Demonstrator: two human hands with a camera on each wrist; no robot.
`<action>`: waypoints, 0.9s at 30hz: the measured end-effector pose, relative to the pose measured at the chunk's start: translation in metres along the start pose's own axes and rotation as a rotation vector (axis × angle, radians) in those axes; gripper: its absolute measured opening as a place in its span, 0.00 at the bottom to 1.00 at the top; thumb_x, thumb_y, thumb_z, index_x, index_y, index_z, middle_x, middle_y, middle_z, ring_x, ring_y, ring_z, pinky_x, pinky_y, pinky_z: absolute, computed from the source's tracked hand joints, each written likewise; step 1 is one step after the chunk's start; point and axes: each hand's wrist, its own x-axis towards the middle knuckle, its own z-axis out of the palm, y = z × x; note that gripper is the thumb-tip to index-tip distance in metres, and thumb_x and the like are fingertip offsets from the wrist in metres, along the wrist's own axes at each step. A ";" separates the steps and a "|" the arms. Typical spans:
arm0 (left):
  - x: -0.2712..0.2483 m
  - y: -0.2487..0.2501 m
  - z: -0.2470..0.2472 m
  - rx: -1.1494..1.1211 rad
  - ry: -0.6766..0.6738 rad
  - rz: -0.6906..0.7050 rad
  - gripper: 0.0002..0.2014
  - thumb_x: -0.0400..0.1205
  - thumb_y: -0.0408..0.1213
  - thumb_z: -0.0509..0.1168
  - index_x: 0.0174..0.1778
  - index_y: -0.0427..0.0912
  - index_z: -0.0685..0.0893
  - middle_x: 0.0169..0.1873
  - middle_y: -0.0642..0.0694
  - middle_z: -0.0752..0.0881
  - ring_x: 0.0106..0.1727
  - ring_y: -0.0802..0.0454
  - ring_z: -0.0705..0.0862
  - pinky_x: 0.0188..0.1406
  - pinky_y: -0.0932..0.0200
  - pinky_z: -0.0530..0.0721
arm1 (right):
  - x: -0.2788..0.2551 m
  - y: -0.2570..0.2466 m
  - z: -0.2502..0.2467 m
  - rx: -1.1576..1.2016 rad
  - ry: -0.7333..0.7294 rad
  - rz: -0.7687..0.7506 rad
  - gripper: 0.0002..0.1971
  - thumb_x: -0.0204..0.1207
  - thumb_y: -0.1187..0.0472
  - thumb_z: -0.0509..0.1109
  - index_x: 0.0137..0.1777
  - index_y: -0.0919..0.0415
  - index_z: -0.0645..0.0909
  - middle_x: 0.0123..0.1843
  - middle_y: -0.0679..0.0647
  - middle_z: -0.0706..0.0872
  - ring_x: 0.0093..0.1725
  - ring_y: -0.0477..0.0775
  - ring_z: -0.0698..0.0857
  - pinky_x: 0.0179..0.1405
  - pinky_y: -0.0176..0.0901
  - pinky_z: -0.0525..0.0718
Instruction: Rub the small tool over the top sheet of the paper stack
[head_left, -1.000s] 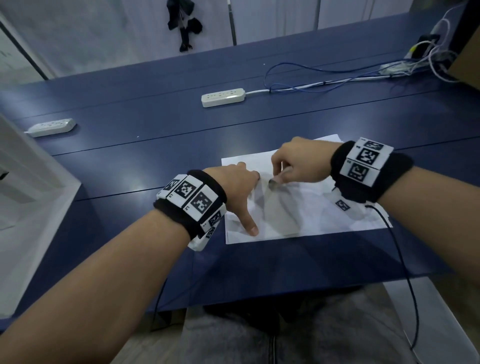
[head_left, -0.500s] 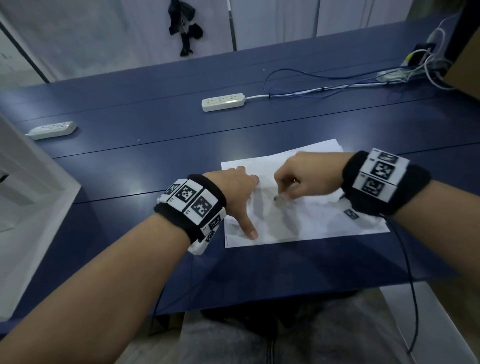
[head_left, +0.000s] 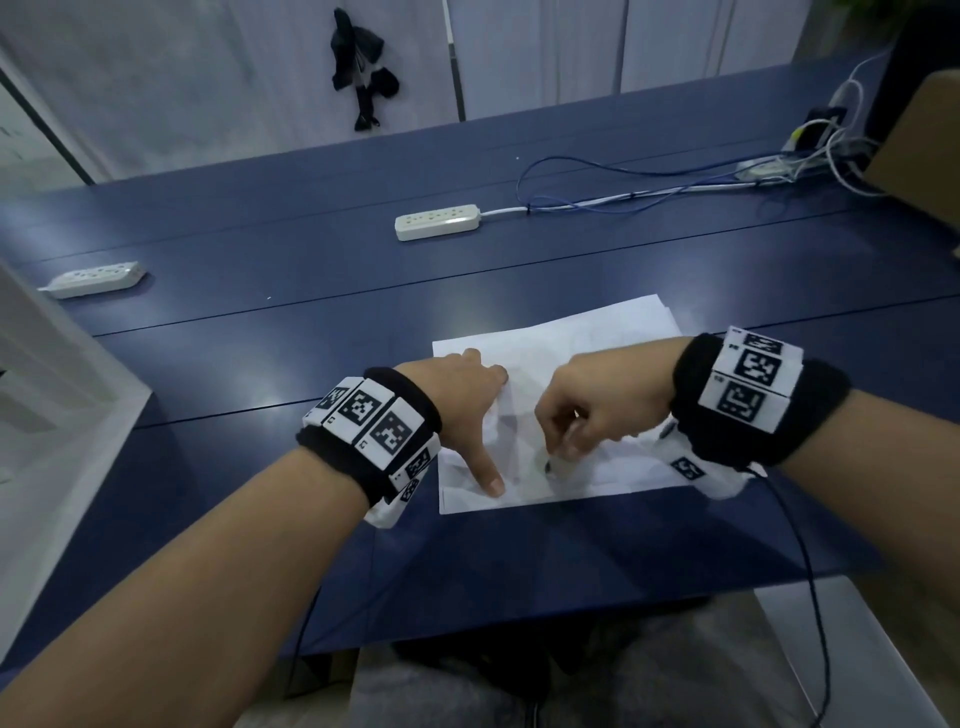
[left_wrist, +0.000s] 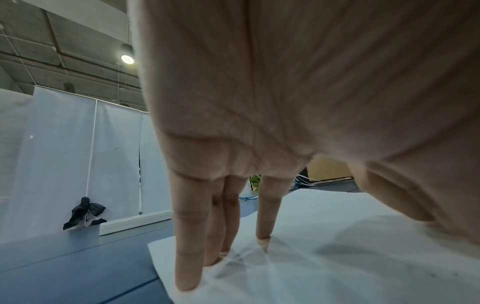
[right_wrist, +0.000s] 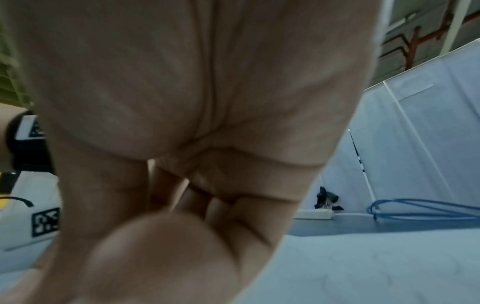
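White creased paper sheet (head_left: 597, 353) lies flat near the front edge of the dark blue desk (head_left: 260, 332), right of centre. Left hand (head_left: 467, 400): fingers (left_wrist: 188, 236) straight and spread, tips pressing the sheet's left part, thumb down near its front edge. Right hand (head_left: 597, 415): fingers curled, pinching a small dark-tipped object (head_left: 550, 464) against the sheet; blurred, mostly hidden, kind unclear. Right wrist view shows palm only.

Two white power strips (head_left: 436, 222) (head_left: 93, 279) toward the desk's back and left edges; blue cable (head_left: 623, 176) runs to the back right corner. White partition panels (head_left: 208, 78) behind, dark cloth bundle (head_left: 361, 67) hanging there.
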 end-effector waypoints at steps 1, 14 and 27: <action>0.000 0.000 0.000 0.000 0.000 0.002 0.58 0.51 0.70 0.80 0.75 0.50 0.68 0.58 0.50 0.72 0.54 0.50 0.77 0.47 0.51 0.81 | 0.003 0.000 -0.001 -0.020 0.045 -0.001 0.04 0.76 0.52 0.75 0.48 0.49 0.87 0.36 0.47 0.87 0.27 0.44 0.81 0.32 0.45 0.87; 0.000 0.001 0.000 0.004 -0.012 -0.005 0.59 0.51 0.70 0.80 0.77 0.51 0.66 0.60 0.50 0.72 0.56 0.50 0.77 0.55 0.46 0.84 | 0.012 0.010 -0.007 -0.053 0.125 0.029 0.03 0.76 0.55 0.74 0.47 0.47 0.88 0.39 0.47 0.89 0.34 0.50 0.85 0.36 0.47 0.88; 0.000 0.001 0.000 -0.001 -0.024 -0.006 0.60 0.51 0.70 0.80 0.78 0.52 0.64 0.62 0.50 0.71 0.58 0.49 0.77 0.53 0.48 0.82 | 0.011 0.021 -0.010 -0.084 0.322 0.114 0.10 0.75 0.43 0.73 0.44 0.48 0.84 0.40 0.43 0.84 0.44 0.49 0.82 0.46 0.48 0.83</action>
